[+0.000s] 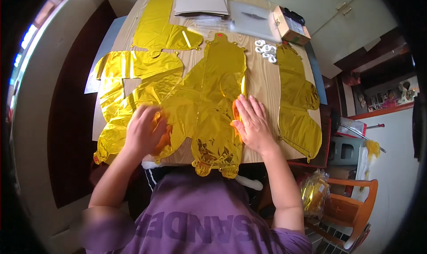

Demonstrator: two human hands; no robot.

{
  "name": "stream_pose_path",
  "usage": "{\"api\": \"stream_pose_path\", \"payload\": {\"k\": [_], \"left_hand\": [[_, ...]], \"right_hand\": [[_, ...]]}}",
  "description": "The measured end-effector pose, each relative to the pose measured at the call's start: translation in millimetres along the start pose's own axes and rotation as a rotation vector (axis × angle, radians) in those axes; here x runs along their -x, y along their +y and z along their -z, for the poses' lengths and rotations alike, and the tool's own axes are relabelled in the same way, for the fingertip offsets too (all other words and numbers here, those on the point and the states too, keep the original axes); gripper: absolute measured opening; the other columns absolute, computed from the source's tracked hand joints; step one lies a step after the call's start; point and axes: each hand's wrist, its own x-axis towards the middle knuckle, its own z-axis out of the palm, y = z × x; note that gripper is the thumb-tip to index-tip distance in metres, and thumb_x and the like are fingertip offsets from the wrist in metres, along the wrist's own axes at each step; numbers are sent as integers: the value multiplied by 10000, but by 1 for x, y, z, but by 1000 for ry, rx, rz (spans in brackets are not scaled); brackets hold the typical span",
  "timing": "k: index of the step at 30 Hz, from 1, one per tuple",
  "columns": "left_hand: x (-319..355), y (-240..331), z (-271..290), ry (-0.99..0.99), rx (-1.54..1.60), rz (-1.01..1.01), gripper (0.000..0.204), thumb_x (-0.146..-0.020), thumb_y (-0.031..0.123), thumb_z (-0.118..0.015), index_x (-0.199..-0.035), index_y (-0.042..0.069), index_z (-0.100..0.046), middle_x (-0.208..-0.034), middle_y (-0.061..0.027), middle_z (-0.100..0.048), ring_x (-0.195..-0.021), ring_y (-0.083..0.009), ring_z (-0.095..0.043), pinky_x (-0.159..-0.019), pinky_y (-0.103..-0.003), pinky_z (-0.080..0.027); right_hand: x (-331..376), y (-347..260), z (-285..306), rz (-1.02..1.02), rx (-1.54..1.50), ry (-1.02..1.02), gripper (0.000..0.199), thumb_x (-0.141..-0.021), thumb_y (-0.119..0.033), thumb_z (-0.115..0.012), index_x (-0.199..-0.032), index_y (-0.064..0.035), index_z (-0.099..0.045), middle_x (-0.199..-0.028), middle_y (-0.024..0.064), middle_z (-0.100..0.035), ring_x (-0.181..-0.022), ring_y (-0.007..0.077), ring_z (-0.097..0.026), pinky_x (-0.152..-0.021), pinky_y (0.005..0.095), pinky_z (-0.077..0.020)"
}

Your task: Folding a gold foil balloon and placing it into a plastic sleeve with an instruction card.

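Observation:
Several flat, uninflated gold foil balloons lie on the wooden table. The middle foil balloon (224,63) stretches from the far side to the near edge, its crinkled lower end hanging slightly over. My right hand (254,123) rests flat on its right edge, fingers stretched out and thumb apart. My left hand (146,127) is over the foil left of the middle, bent at the fingers and blurred by motion; whether it pinches the foil cannot be told. Another gold foil balloon (111,100) spreads beside my left hand and partly meets the middle one.
An L-shaped foil balloon (153,20) lies at the far left, another foil balloon (296,103) at the right. White rolls (266,50), a stack of white sheets (201,4), a clear plastic sheet (251,25) and a wooden box (291,27) stand at the back. A wooden chair (364,209) is at lower right.

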Motion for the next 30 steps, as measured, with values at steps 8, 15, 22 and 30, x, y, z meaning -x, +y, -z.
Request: {"api": "stream_pose_path", "payload": {"k": [8, 15, 22, 30], "left_hand": [[152, -2, 15, -520, 1087, 1153, 625, -993, 584, -540, -1097, -19, -670, -964, -145, -735, -819, -257, -718, -746, -365, -562], [118, -12, 6, -402, 1481, 1397, 473, -1025, 477, -544, -1041, 26, -687, -1025, -165, -746, -898, -264, -739, -754, -368, -562], [102, 13, 19, -425, 900, 1007, 277, -1014, 235, -588, -957, 15, -746, -991, -155, -752, -832, -240, -739, -726, -335, -569], [40, 59, 16, -126, 232, -515, 95, -798, 75, -721, -862, 13, -686, -913, -125, -624, -984, -369, -661, -850, -459, -574]], "right_hand": [[0, -3, 6, 38, 5, -94, 624, -1028, -401, -528, -1535, -55, -413, -1628, 121, -346, -1489, 375, -299, -1229, 530, -189], [-1, -3, 9, 50, 43, -116, 636, -1032, -398, -533, -1550, -63, -380, -1626, 127, -352, -1503, 358, -292, -1230, 499, -198], [0, -3, 6, 54, 47, -87, 627, -1034, -416, -522, -1546, -75, -396, -1622, 117, -361, -1496, 365, -302, -1227, 506, -205], [0, -4, 8, 45, 14, -45, 627, -967, -354, -639, -1492, -59, -463, -1590, 135, -401, -1457, 386, -357, -1206, 548, -240]]}}
